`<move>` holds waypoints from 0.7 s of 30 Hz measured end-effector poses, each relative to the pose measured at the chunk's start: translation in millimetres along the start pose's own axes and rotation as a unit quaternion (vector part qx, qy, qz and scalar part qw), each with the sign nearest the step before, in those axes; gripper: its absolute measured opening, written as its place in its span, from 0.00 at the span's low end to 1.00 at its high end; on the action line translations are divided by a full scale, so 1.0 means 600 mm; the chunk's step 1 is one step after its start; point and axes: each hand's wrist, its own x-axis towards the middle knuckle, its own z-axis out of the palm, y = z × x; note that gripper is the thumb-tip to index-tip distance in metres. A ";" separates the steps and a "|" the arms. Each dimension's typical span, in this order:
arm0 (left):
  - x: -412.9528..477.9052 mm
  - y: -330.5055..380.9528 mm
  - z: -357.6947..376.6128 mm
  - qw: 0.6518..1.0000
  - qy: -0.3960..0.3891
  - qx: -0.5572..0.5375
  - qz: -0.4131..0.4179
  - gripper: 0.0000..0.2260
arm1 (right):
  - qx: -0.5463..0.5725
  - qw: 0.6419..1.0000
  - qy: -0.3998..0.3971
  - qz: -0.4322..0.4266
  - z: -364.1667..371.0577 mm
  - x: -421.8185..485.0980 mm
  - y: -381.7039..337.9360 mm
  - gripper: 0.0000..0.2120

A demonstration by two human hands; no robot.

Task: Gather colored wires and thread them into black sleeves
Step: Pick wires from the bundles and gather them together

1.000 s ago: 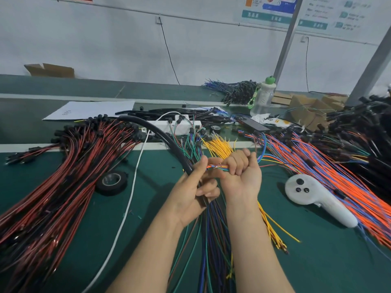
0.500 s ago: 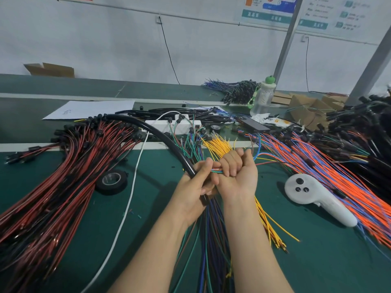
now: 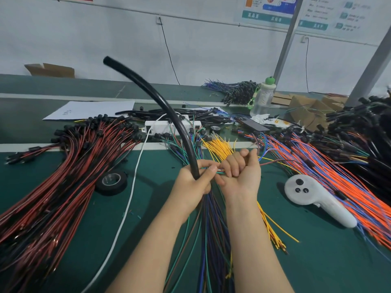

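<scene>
- Head view, my left hand: curled round black sleeve, its lower end in my fist.
- My right hand: fist closed on coloured wires beside it.

Bright, even light from overhead. My left hand and the black sleeve cast soft shadows leftward on the green mat. Faint sheen along the sleeve. Wide lens tilts the wall pole; black wire pile at right edge smeared.

Wire-harness assembly workshop: green bench, heaped wire bundles, tape roll.
</scene>
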 end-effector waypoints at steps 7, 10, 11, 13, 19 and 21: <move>-0.003 -0.001 -0.003 0.998 -0.010 -0.027 -0.055 0.06 | 0.028 0.999 -0.026 -0.008 -0.004 0.002 -0.003 0.21; -0.004 -0.002 -0.006 0.998 -0.024 0.017 -0.057 0.09 | 0.005 0.999 -0.032 -0.022 -0.006 0.003 -0.007 0.22; -0.004 -0.002 -0.006 0.998 -0.023 0.030 -0.053 0.10 | -0.002 0.999 -0.033 -0.025 -0.007 0.003 -0.007 0.22; -0.003 -0.003 -0.005 0.996 -0.014 0.073 -0.041 0.10 | -0.014 0.999 -0.032 -0.034 -0.007 0.002 -0.008 0.22; -0.001 -0.011 0.002 0.989 0.014 0.144 -0.038 0.13 | -0.037 0.997 -0.028 -0.058 -0.007 0.002 0.000 0.22; -0.002 -0.009 0.003 0.993 0.016 0.110 -0.050 0.13 | -0.051 0.997 -0.033 -0.044 -0.007 0.001 0.001 0.21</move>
